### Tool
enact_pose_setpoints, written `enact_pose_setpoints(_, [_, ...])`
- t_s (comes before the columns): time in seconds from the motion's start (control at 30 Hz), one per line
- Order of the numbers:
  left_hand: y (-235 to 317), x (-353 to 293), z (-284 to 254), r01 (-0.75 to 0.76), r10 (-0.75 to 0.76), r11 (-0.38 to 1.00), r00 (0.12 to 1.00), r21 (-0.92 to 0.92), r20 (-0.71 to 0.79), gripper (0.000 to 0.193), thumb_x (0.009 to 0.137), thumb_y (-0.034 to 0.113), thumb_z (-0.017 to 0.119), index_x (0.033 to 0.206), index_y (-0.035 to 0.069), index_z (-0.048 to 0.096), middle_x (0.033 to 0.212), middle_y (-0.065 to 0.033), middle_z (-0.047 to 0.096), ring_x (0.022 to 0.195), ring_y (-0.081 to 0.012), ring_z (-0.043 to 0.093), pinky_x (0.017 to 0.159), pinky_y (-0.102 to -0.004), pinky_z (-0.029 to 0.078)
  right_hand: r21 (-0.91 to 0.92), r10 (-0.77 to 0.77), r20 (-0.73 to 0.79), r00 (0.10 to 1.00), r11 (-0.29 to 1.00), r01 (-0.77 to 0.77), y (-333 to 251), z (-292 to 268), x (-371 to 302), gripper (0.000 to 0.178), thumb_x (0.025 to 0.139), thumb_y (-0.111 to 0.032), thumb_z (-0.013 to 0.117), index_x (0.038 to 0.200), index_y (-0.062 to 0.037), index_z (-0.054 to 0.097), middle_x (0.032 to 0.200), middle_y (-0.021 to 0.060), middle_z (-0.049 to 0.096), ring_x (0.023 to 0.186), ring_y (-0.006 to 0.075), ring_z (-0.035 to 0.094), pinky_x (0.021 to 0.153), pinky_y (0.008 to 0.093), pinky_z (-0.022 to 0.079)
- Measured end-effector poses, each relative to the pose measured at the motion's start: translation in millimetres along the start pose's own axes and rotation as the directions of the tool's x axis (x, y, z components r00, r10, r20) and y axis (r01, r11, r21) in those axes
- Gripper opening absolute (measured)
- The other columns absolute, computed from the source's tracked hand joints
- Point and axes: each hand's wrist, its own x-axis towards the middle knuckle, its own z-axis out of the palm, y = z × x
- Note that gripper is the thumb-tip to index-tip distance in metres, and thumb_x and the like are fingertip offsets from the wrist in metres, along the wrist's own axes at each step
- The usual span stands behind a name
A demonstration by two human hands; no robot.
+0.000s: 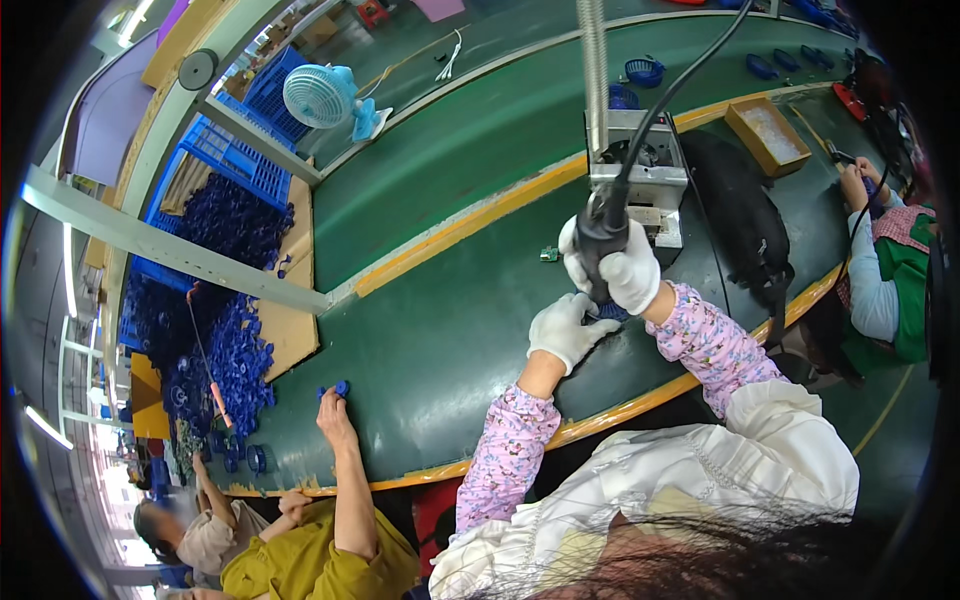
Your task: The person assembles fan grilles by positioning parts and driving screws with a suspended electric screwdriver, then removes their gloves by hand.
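"Two gloved hands at a green surface — holding what?"

"Right hand: wrapped around a black corded tool, pointing down. Left hand: low on the surface, fingers narrowed on the edge of a blue part, directly beneath the tool."

"Tip seated properly?"

"Cannot tell — hidden between glove and part."

"Best handling, by the look of things?"

"Brace the part flat, line up the tool squarely, press straight down with even force. Hold left fingertips clear of the tip. Better to leave the cord slack, too."
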Motion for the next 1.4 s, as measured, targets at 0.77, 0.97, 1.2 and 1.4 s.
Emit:
enact_pose_setpoints(0.77, [-89.9, 13.6, -12.6, 0.078, -0.041, 0.996, 0.764, 0.03, -0.643, 0.041, 0.074, 0.013, 0.068, 0.113, 0.006, 0.057, 0.104, -0.0146, 0.059, 0.101, -0.0297, 0.054, 0.088, -0.0373, 0.044, 0.056, 0.146, 0.071, 0.987, 0.987, -0.15, 31.0, -20.0, -23.2, 0.046, 0.079, -0.028, 0.064, 0.111, 0.0023, 0.048, 0.072, 0.0071, 0.058, 0.063, 0.0146, 0.058, 0.058, 0.026, 0.047])
enact_pose_setpoints(0.97, [-63.5, 18.7, -0.9, -0.095, 0.162, 0.978, 0.909, 0.188, -0.384, 0.026, 0.072, 0.022, 0.069, 0.095, 0.011, 0.067, 0.107, -0.0101, 0.059, 0.105, -0.0295, 0.052, 0.091, -0.0401, 0.041, -0.121, 0.44, -0.092, 0.893, 0.885, -0.449, 55.5, -15.4, -32.4, 0.024, 0.079, -0.027, 0.071, 0.09, -0.0083, 0.06, 0.065, -0.0026, 0.055, 0.052, 0.0057, 0.049, 0.046, 0.022, 0.039])
enact_pose_setpoints(1.2, [-57.4, 17.1, -7.0, -0.083, 0.133, 0.982, 0.94, 0.168, -0.315, 0.03, 0.074, 0.022, 0.066, 0.102, 0.011, 0.065, 0.116, -0.0123, 0.056, 0.112, -0.0304, 0.049, 0.097, -0.04, 0.037, -0.092, 0.407, -0.11, 0.907, 0.904, -0.417, 61.9, -22.5, -26.4, 0.021, 0.08, -0.026, 0.068, 0.086, -0.0082, 0.06, 0.064, -0.0031, 0.053, 0.052, 0.0057, 0.048, 0.047, 0.0218, 0.038])
enact_pose_setpoints(1.4, [-52.2, 14.1, -8.9, -0.049, 0.103, 0.982, 0.948, 0.18, -0.301, 0.033, 0.073, 0.022, 0.068, 0.102, 0.007, 0.065, 0.116, -0.0161, 0.057, 0.112, -0.0323, 0.049, 0.096, -0.0399, 0.039, -0.095, 0.396, -0.173, 0.902, 0.905, -0.416, 66.6, -29.0, -22.4, 0.018, 0.082, -0.025, 0.065, 0.084, -0.0083, 0.059, 0.063, -0.0039, 0.052, 0.052, 0.0053, 0.047, 0.047, 0.0215, 0.038])
